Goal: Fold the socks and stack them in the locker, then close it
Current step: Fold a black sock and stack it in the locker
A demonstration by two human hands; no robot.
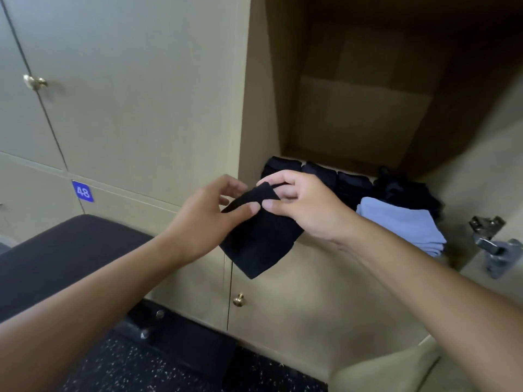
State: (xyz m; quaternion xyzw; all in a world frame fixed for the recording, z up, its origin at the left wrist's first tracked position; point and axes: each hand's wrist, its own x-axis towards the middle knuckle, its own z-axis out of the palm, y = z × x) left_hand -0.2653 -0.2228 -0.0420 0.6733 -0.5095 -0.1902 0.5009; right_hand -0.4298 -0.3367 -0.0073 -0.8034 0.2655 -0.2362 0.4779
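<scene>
Both hands pinch a folded black sock (260, 236) at its top edge: the left hand (206, 219) with thumb against fingers, the right hand (300, 202) likewise, thumbs nearly touching. Just behind this grip, inside the open locker (368, 108), lie a row of folded dark socks (334, 179) and, right of the grip, a stack of light blue socks (407, 222).

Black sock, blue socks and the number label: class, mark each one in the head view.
black sock (259, 244): head view, on the lower hanging part of the fabric.
blue socks (402, 222): head view, on the top of the folded pile.
number label (82, 191): head view, on the printed 48.
</scene>
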